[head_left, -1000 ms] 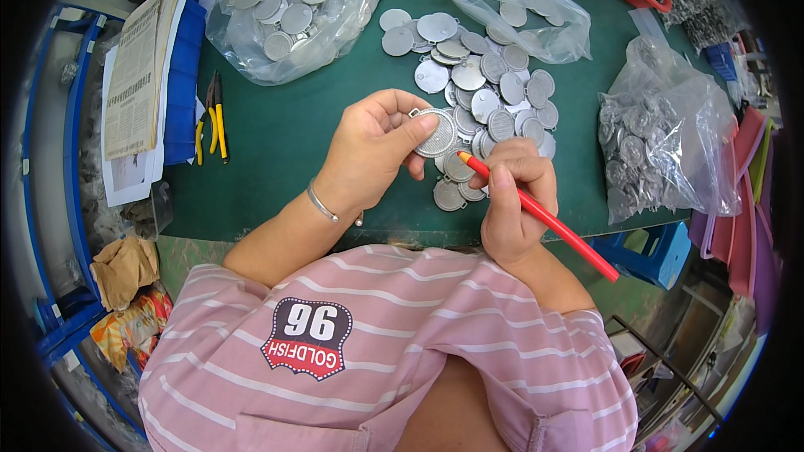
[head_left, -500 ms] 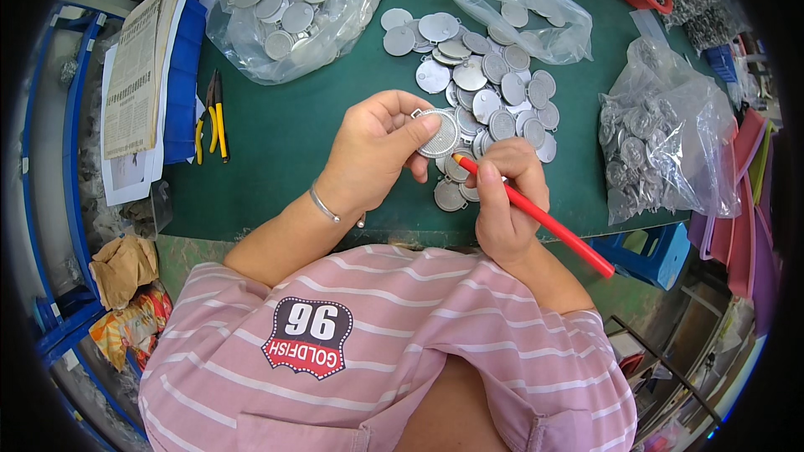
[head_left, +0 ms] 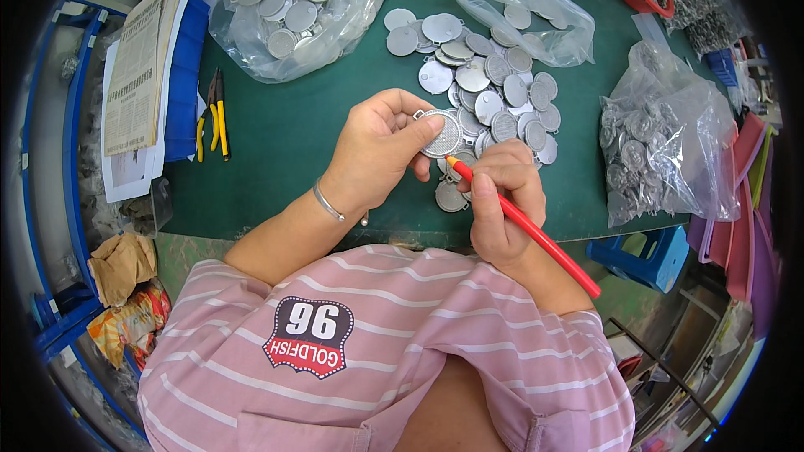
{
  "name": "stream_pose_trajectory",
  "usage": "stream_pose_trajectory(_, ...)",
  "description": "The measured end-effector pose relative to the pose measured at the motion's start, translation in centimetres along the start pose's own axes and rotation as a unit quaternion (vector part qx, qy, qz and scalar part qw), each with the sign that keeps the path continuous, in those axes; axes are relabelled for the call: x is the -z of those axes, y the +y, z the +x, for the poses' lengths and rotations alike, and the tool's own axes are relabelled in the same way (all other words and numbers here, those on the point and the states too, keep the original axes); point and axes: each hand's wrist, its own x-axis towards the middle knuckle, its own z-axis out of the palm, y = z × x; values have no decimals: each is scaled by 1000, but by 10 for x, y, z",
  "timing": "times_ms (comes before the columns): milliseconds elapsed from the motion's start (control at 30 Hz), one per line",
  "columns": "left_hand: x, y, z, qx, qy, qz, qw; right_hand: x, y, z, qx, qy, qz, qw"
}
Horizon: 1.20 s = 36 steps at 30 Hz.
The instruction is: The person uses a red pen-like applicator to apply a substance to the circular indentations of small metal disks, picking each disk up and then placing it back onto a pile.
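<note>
My left hand pinches a round silver-grey metal disc between thumb and fingers. The disc has a textured face, a raised rim and a small loop on its edge. Gripped like a pen in my right hand is a long red pencil-shaped tool with a yellow-orange tapered end. Its tip meets or nearly meets the disc's lower rim; I cannot tell if they touch. Just beyond my hands lies a loose heap of similar discs, some textured side up, others smooth side up. A few discs lie partly behind my right hand.
Clear plastic bags of discs stand at the back left and back right. Another bag of metal parts sits at right. Yellow-handled pliers lie left, beside papers on a blue bin. A blue stool is below the table.
The red tool's tip has slid slightly left along the disc's lower rim, and its far end has dropped down and left with my right hand. The left hand is almost still.
</note>
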Motion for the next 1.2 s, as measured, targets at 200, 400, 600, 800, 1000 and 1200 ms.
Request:
stream_pose_trajectory(200,-1,0,0,5,-2,-10,1000,-1,1,-3,-5,-29,-17,999)
stream_pose_trajectory(400,1,1,1,10,4,-10,1000,-3,1,-1,0,14,-3,1000)
stream_pose_trajectory(600,0,6,-1,84,-33,-34,995,-9,4,-4,-150,56,13,987)
stream_pose_trajectory(800,8,1,-1,72,-58,40,995,-4,5,4,-387,115,311,861)
stream_pose_trajectory(1000,13,6,3,-36,27,-90,995,-4,7,2,-367,149,333,856)
stream_pose_trajectory(1200,31,31,31,-154,97,100,978,-2,7,-1,-371,135,325,860)
